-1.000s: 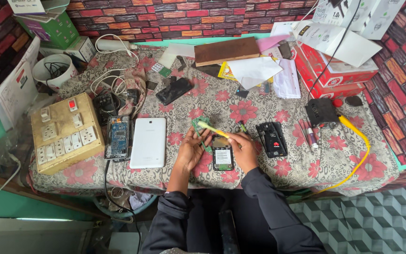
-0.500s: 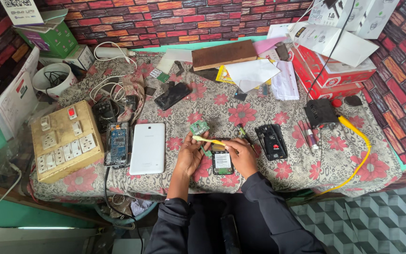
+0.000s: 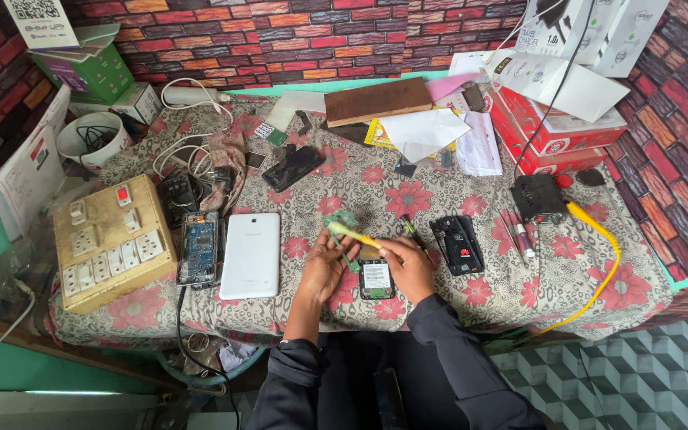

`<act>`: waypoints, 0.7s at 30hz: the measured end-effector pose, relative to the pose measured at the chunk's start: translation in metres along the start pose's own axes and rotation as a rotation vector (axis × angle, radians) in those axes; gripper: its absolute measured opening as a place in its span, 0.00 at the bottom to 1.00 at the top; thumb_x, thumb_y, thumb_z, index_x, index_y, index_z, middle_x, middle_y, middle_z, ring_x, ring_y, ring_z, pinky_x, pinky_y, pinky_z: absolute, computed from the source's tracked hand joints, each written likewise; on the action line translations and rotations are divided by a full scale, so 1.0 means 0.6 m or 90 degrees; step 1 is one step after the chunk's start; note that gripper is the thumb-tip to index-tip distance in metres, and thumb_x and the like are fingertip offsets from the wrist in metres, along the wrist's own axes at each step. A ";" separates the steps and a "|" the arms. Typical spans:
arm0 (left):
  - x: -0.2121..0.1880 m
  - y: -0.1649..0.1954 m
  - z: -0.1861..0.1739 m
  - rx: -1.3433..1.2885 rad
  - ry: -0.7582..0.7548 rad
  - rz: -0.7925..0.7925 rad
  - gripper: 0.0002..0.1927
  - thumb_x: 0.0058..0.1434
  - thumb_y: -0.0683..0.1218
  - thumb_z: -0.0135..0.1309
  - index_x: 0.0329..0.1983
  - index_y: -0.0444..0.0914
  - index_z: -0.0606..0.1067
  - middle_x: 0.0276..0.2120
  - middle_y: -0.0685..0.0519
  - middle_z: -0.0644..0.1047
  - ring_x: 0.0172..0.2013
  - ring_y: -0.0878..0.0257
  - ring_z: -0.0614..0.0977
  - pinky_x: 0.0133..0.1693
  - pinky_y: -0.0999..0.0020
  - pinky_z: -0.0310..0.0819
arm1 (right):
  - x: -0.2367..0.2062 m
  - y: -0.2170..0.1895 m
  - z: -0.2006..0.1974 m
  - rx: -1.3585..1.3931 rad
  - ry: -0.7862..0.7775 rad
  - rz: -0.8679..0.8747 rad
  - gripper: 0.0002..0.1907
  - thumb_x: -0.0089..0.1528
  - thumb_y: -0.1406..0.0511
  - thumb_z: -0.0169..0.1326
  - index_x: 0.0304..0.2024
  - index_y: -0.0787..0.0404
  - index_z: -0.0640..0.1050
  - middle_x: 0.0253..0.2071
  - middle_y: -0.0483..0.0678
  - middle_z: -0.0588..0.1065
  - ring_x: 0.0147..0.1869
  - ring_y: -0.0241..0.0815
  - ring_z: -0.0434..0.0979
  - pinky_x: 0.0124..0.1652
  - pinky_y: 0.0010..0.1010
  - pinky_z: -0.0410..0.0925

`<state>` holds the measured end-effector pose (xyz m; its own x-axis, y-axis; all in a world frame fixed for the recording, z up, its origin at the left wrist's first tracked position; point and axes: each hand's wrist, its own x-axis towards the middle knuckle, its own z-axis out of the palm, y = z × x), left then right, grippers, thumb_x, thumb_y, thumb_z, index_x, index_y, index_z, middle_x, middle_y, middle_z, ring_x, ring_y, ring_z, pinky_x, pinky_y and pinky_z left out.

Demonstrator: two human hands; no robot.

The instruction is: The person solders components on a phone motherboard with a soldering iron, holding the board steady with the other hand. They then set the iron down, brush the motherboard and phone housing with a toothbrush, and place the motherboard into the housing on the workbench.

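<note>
We hold a small green circuit board (image 3: 342, 225) in our left hand (image 3: 322, 267), the fingers curled closed around its lower edge, just above the counter (image 3: 567, 271) covered in a grey leopard-print cloth with red flowers. Our right hand (image 3: 409, 267) pinches a slim yellow-handled brush (image 3: 353, 234) between thumb and forefinger. The brush's long axis runs from lower right to upper left, and its working end points up-left and touches the green board. Whether bristles or a tip meet the board we cannot tell; it is too small.

Directly under our hands lies an opened dark phone with a white battery label (image 3: 377, 279), its long axis running toward and away from us. Just right of it rests a black phone back shell (image 3: 457, 244), tilted slightly. To the left lie a white tablet (image 3: 251, 255) face down and, beside that, a phone with its blue board exposed (image 3: 201, 248), both lengthwise toward us. Farther left stands a beige wooden switchboard with white sockets (image 3: 109, 243). A yellow coiled cable (image 3: 599, 263) curves along the right side of the counter, near red cardboard boxes (image 3: 555, 131).
</note>
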<state>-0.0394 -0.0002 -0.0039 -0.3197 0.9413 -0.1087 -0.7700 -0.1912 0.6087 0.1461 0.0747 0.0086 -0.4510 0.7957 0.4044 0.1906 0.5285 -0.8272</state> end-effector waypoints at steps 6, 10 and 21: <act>-0.004 0.001 0.003 0.038 -0.011 -0.016 0.31 0.66 0.28 0.33 0.73 0.31 0.51 0.64 0.42 0.66 0.66 0.47 0.72 0.61 0.56 0.68 | 0.001 0.004 0.001 0.000 0.022 0.004 0.14 0.65 0.69 0.56 0.53 0.60 0.82 0.40 0.46 0.78 0.38 0.39 0.79 0.38 0.27 0.71; -0.005 0.001 0.001 0.032 -0.050 -0.009 0.30 0.67 0.28 0.32 0.73 0.27 0.50 0.63 0.39 0.67 0.66 0.46 0.72 0.62 0.55 0.70 | -0.002 0.009 0.003 -0.019 -0.013 -0.013 0.14 0.65 0.69 0.57 0.53 0.60 0.82 0.40 0.46 0.79 0.38 0.38 0.80 0.38 0.28 0.71; -0.003 -0.001 -0.006 0.030 -0.043 -0.005 0.30 0.66 0.28 0.32 0.72 0.31 0.56 0.67 0.42 0.66 0.67 0.48 0.70 0.65 0.56 0.69 | 0.001 0.007 0.002 -0.001 0.033 0.006 0.13 0.65 0.69 0.57 0.53 0.61 0.82 0.40 0.47 0.79 0.37 0.39 0.80 0.37 0.28 0.71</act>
<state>-0.0403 -0.0027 -0.0073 -0.2749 0.9595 -0.0611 -0.7450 -0.1725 0.6443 0.1457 0.0769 0.0048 -0.4032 0.8146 0.4169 0.1965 0.5220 -0.8300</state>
